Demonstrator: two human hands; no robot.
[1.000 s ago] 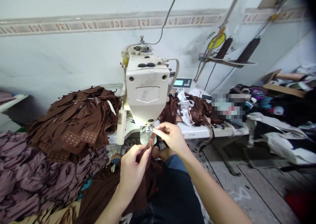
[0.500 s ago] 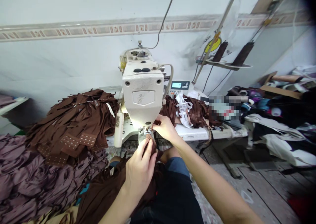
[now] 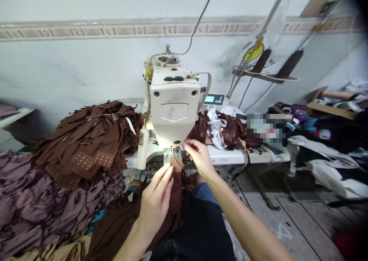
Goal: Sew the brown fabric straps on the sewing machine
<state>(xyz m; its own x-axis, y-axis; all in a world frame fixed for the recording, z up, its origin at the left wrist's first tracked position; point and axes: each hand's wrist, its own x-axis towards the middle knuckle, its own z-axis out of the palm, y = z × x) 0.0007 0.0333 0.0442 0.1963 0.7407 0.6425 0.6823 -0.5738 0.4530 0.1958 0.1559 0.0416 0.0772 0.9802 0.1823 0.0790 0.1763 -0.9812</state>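
Note:
A white sewing machine [image 3: 174, 107] stands in front of me, its presser foot [image 3: 172, 152] low over the bed. Brown fabric [image 3: 176, 192] runs from under the foot down onto my lap. My left hand [image 3: 156, 195] pinches the left edge of this fabric just before the foot, fingers pressed together. On the other side, my right hand [image 3: 200, 159] is raised beside the needle area, thumb and forefinger brought together near the lower right of the machine head. Whatever lies between those fingertips is too small to make out.
A heap of brown pieces with metal studs [image 3: 92, 142] lies left, above mauve fabric [image 3: 37, 207]. Brown and white straps [image 3: 217, 128] rest on the table behind my right hand. Thread cones [image 3: 290, 64] stand on a rack at the right. Spools [image 3: 324, 133] crowd farther right.
My left hand has slid slightly back and left from the foot, and more brown fabric shows flat there. My right hand has drawn a little right, away from the needle. The view has shifted slightly.

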